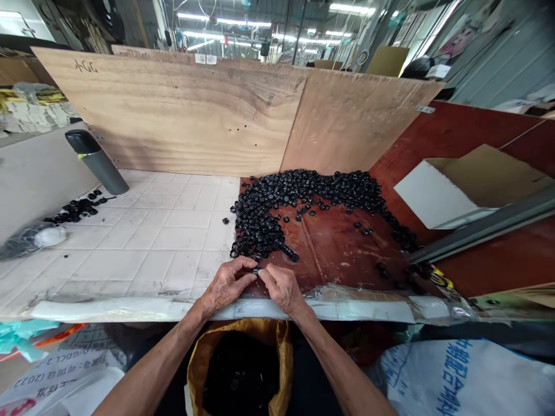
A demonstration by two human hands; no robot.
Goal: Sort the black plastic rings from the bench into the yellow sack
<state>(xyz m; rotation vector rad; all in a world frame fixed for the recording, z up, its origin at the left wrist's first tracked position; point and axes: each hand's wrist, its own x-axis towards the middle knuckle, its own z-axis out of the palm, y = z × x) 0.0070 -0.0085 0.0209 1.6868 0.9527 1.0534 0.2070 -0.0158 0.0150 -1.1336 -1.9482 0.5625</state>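
Closest, between the arms, a soft yellow bag (284, 352) with a wide mouth, set right below the table edge, maybe to catch small things; too dark inside to tell much. Just above, the left hand (228, 284) and the right hand (281, 286), close together at the front of the table. Pinched between the fingertips of both, one small black bit (255, 270), likely held from two sides to stay steady; other fingers of the right hand curled in. Under the wrists, a white edge strip (130, 309), shiny and wrinkled like plastic wrap. Just past the fingertips, a big pile (260, 225) of hard, shiny black bits, many round like little rings, with a short row (289, 252) lined up end to end. Under the pile, a smooth, scuffed red board (312, 254); to the left, a white top (151, 231) with lines like tiles. On the far left, a tall round gray bottle (99, 167), well apart from the hands, perhaps to be out of the way. On the right, a paper box (442, 196), white outside and brown inside. Behind the pile, a flat wood wall (186, 115) with wavy grain, probably there to stop rolling bits. Farthest, long bright lights (243, 23).
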